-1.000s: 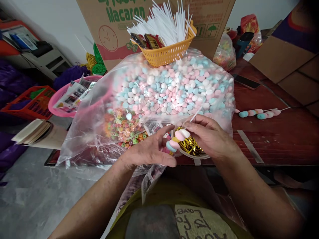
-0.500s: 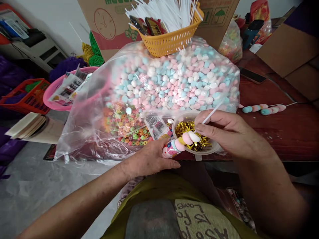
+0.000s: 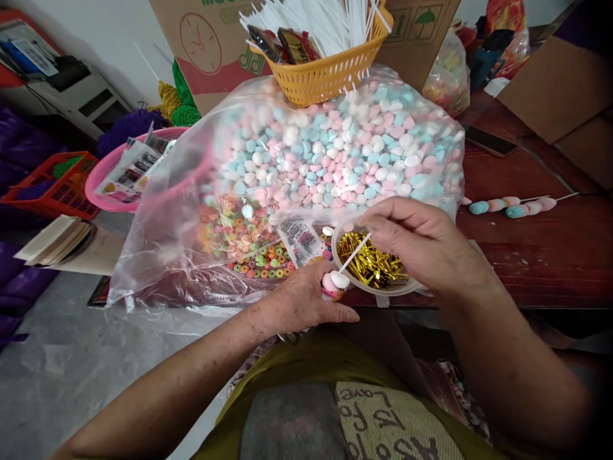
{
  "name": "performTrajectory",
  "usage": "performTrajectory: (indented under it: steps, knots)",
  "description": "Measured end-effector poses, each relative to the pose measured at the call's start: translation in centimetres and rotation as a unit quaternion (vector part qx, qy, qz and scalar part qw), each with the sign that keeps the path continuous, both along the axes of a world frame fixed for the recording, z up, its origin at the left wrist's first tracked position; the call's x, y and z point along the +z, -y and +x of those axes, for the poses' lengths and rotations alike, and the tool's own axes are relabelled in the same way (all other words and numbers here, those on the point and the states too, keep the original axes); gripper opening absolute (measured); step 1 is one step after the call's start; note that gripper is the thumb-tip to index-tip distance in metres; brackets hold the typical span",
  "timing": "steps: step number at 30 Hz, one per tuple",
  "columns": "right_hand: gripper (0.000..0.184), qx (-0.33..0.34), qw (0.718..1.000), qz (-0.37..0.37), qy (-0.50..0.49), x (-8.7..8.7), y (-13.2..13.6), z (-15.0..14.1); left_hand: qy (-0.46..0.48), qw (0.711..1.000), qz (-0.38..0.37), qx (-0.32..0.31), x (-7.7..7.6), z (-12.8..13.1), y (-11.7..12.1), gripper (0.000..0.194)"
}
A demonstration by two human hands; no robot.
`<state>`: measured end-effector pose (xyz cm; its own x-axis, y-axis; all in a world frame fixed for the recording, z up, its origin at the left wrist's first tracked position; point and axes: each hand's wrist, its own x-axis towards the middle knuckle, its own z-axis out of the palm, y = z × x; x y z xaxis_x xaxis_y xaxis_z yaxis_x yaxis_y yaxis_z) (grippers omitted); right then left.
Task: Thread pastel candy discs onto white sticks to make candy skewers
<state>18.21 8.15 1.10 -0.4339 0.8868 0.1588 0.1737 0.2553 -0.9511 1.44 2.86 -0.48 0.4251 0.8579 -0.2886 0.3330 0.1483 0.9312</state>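
My left hand (image 3: pixel 306 297) is closed round a small printed plastic bag (image 3: pixel 330 294), of which only the mouth shows. Out of that mouth stick a white and a pink piece of a candy skewer (image 3: pixel 340 280); its other pieces are hidden in my fist. The skewer's white stick (image 3: pixel 355 254) slants up to my right hand (image 3: pixel 426 246), whose thumb and fingers pinch its far end. Just behind my hands is a clear round tub (image 3: pixel 335 246) of gold twist ties (image 3: pixel 371 260). Beside it lies a flat printed bag (image 3: pixel 301 241).
A big clear bag of pink, white and blue candies (image 3: pixel 330 160) fills the middle, with ring-shaped candies (image 3: pixel 261 265) at its front left. Behind stands a yellow basket (image 3: pixel 330 80) of white sticks. Two finished-looking skewers (image 3: pixel 529 207) and a phone (image 3: pixel 491 140) lie at right.
The candy skewer has slid down into the bag in my left hand, so fewer pieces show. My right hand has moved left and down along with the stick.
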Motion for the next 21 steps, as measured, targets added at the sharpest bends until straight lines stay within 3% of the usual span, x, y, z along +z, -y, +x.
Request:
performTrajectory:
  steps: [4, 7, 9, 13, 17, 21]
  knots:
    - [0.021, 0.031, 0.997, 0.024, 0.067, -0.6, -0.5, 0.6, 0.005, 0.999, -0.020, 0.038, 0.4, -0.7, 0.1, 0.057]
    - [0.013, 0.004, 0.999, 0.024, 0.042, -1.8, -0.2, 1.9, 0.046, 0.995, -0.087, -0.019, 0.4, -2.2, -0.1, 0.078]
    - [0.020, -0.007, 0.999, 0.031, 0.026, -2.3, 0.2, 2.8, 0.055, 0.986, -0.132, -0.086, 0.2, -3.2, -0.3, 0.069]
    - [0.024, 0.028, 0.995, 0.078, 0.049, -1.6, 0.9, 4.0, 0.018, 0.967, -0.187, -0.172, -0.5, -4.3, -0.4, 0.022]
    - [0.023, 0.033, 0.992, 0.113, 0.051, -0.5, 1.0, 4.5, 0.085, 0.945, -0.238, -0.206, -0.6, -4.9, -0.3, 0.025]
    - [0.022, 0.014, 0.986, 0.158, 0.057, -0.1, 1.1, 4.5, 0.100, 0.936, -0.274, -0.195, -0.4, -5.0, -0.2, 0.031]
